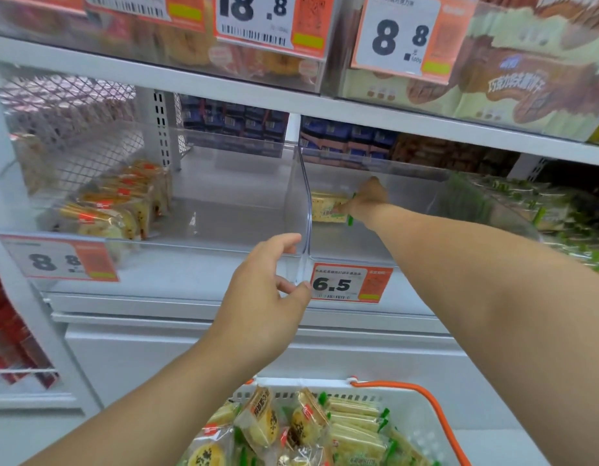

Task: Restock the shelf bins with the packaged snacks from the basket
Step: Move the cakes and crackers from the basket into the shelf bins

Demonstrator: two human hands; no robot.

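A white basket [422, 403] with an orange handle sits at the bottom, holding several green-edged cracker packs [355, 432] and round pastry packs [261, 422]. My right hand [365, 200] reaches deep into the clear middle bin [352, 255], the one tagged 6.5, and grips a green-edged cracker pack [326, 206] near the bin's back. My left hand [264, 297] hovers at the front of the divider between the two clear bins, fingers loosely curled and holding nothing. The left bin [224, 237] holds several orange-labelled pastry packs [123, 203] at its left side.
A bin at the right [543, 213] is full of green cracker packs. Upper shelf bins carry price tags 18.8 [254, 15] and 8.8 [399, 35]. Dark blue packages [237, 122] line the shelf's back. Red packs [9, 338] fill a lower left rack.
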